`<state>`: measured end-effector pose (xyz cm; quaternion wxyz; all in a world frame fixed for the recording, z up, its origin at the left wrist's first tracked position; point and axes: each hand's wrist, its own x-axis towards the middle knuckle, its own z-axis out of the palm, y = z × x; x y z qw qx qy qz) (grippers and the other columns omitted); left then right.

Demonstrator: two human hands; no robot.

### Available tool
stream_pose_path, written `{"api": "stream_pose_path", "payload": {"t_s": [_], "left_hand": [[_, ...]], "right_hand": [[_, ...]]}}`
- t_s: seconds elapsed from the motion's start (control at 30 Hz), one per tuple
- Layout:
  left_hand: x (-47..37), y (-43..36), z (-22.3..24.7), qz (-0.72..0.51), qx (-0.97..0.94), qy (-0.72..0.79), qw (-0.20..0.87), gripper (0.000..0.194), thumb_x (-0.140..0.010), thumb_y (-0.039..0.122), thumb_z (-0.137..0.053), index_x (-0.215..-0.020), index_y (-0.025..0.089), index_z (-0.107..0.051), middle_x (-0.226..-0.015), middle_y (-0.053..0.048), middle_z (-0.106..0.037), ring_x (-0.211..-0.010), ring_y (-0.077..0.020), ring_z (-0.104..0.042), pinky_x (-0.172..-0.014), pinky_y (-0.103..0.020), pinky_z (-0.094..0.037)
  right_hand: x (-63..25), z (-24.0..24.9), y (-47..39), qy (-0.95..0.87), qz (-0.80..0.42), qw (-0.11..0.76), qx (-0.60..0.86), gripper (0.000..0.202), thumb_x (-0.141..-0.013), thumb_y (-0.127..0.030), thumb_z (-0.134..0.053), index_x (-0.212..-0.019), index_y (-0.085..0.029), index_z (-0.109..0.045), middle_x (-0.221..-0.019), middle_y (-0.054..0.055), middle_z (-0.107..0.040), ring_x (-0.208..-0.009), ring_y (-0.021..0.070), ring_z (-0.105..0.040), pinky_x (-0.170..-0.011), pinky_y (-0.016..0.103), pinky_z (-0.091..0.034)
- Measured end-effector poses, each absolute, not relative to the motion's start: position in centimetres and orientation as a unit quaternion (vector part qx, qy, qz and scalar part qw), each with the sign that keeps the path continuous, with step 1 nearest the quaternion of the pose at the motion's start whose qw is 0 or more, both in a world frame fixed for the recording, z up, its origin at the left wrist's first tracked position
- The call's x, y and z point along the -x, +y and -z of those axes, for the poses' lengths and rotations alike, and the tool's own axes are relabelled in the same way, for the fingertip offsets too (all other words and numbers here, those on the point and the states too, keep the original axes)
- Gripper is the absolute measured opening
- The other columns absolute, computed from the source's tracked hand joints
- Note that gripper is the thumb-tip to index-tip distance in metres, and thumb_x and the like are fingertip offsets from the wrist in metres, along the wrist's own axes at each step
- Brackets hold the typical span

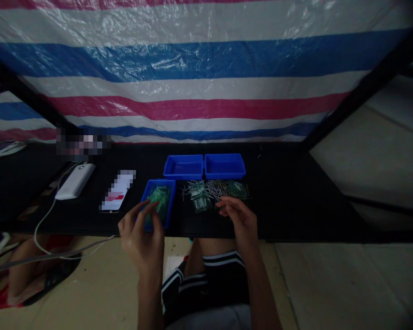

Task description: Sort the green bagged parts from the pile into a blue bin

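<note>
My left hand (pixel 142 231) hovers at the near left side of a blue tray (pixel 174 195) that holds crumpled green plastic bags (pixel 161 201). Its fingers are bent but spread, with nothing visible between them. My right hand (pixel 242 222) is at the near edge of a loose pile of thin metal screws or nails (pixel 215 188). The thumb and fingers there are drawn together; whether they pinch a small piece is too dark to see. Within the pile lie a clear packet of metal pieces (pixel 198 195) and a greenish packet (pixel 237 189).
Two blue trays (pixel 184 167) stand side by side behind the pile. To the left are a phone (pixel 119 190) and a white power bank (pixel 75 181) with a cable. A striped plastic sheet (pixel 192 59) hangs behind the black table (pixel 296 201). Another person's leg (pixel 27 268) shows at lower left.
</note>
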<state>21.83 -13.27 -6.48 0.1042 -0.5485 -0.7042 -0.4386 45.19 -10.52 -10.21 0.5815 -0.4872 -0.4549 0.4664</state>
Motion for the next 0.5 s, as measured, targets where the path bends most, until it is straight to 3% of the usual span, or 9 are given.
{"api": "stream_pose_path", "payload": {"t_s": [0.2, 0.37, 0.5], "left_hand": [[-21.92, -13.10, 6.74, 0.385, 0.564, -0.729, 0.058, 0.021, -0.100, 0.030, -0.058, -0.105, 0.023, -0.077, -0.109, -0.006, -0.077, -0.102, -0.0264, -0.068, -0.089, -0.038, -0.046], [-21.75, -12.86, 6.57, 0.344, 0.577, -0.739, 0.057, 0.021, -0.099, 0.032, -0.059, -0.095, 0.024, -0.079, -0.105, -0.003, -0.079, -0.094, -0.0260, -0.071, -0.090, -0.041, -0.044], [-22.44, -13.37, 5.78, 0.398, 0.565, -0.720, 0.069, 0.020, -0.100, 0.032, -0.060, -0.098, 0.023, -0.078, -0.106, -0.005, -0.079, -0.099, -0.0261, -0.072, -0.094, -0.042, -0.045]], "right_hand": [[-45.19, 10.34, -10.56, -0.452, -0.469, 0.581, 0.488, 0.023, -0.100, -0.039, -0.064, -0.113, -0.026, -0.077, -0.100, 0.005, -0.080, -0.080, 0.0175, -0.070, -0.078, 0.033, -0.059], [-45.05, 10.15, -10.45, -0.449, -0.474, 0.575, 0.493, 0.023, -0.100, -0.039, -0.063, -0.112, -0.025, -0.077, -0.100, 0.005, -0.080, -0.080, 0.0174, -0.070, -0.078, 0.033, -0.058], [-44.95, 10.00, -10.43, -0.454, -0.471, 0.573, 0.494, 0.023, -0.100, -0.038, -0.063, -0.112, -0.025, -0.077, -0.099, 0.005, -0.080, -0.079, 0.0164, -0.070, -0.074, 0.031, -0.057]]}}
